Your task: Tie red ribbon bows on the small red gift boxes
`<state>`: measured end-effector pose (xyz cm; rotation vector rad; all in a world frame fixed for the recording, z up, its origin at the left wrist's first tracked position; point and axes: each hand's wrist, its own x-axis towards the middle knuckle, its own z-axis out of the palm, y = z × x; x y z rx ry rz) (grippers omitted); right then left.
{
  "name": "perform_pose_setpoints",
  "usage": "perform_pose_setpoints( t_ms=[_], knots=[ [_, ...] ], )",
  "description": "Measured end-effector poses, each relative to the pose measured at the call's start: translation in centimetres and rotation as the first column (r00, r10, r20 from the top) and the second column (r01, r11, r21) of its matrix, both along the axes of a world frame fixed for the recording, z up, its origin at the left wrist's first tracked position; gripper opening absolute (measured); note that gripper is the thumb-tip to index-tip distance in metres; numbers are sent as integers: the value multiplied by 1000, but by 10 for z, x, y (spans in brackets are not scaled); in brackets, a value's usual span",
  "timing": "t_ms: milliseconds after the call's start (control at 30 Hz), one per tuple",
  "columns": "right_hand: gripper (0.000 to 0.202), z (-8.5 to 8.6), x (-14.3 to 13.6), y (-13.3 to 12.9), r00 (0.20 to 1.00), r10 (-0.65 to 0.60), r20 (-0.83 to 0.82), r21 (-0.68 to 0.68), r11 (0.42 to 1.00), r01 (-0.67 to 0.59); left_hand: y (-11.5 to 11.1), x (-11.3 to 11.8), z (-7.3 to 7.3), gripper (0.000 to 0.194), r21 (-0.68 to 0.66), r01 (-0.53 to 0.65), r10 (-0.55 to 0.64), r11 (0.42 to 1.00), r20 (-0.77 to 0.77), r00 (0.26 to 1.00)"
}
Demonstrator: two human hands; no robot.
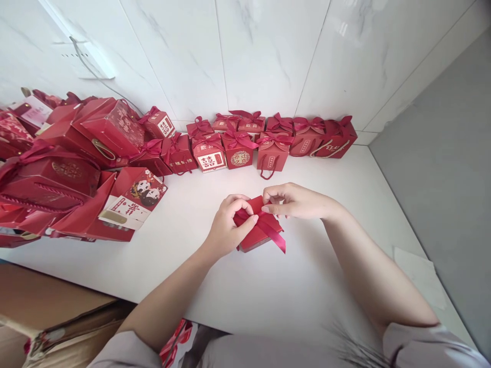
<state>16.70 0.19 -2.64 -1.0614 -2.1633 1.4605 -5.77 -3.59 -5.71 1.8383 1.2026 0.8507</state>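
Observation:
A small red box [254,237] rests on the white table in front of me, with a shiny dark pink ribbon [273,234] across its top. One ribbon end hangs over the front right side. My left hand [231,223] is at the box's left, thumb and fingers pinched on the ribbon near the top. From the right, my right hand [286,201] also pinches the ribbon, its fingers curled just above the box. The fingers partly cover the knot area.
Along the tiled wall stand several red boxes with bows [273,157]. Larger red boxes [69,176] are piled at the left. A cardboard box [49,296] is below the table's front left edge. A pale sheet [418,276] lies at the right.

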Motion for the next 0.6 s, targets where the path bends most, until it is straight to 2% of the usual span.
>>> perform_pose_setpoints(
  t_ms=[133, 300, 400, 500, 600],
  knots=[
    [23, -4, 1, 2, 1000, -17, 14, 28, 999, 16, 0, 0, -1, 4, -27, 22, -22, 999, 9, 1000],
    [24, -7, -2, 4, 1000, -27, -6, -46, 999, 26, 0, 1, -1, 3, -34, -9, 9, 999, -9, 1000],
    [27, -4, 0, 3, 999, -27, -33, -80, 997, 24, 2, -2, -2, 2, -33, 25, -24, 999, 31, 999],
    [33, 8, 1, -2, 976, -195, -99, 12, 980, 197, 7, -9, -4, 8, -97, 42, -26, 994, 162, 987],
    [29, 32, -3, -21, 899, -346, -268, 110, 916, 386, 16, -19, -6, 17, -103, -19, 41, 995, 223, 974]
  ],
)
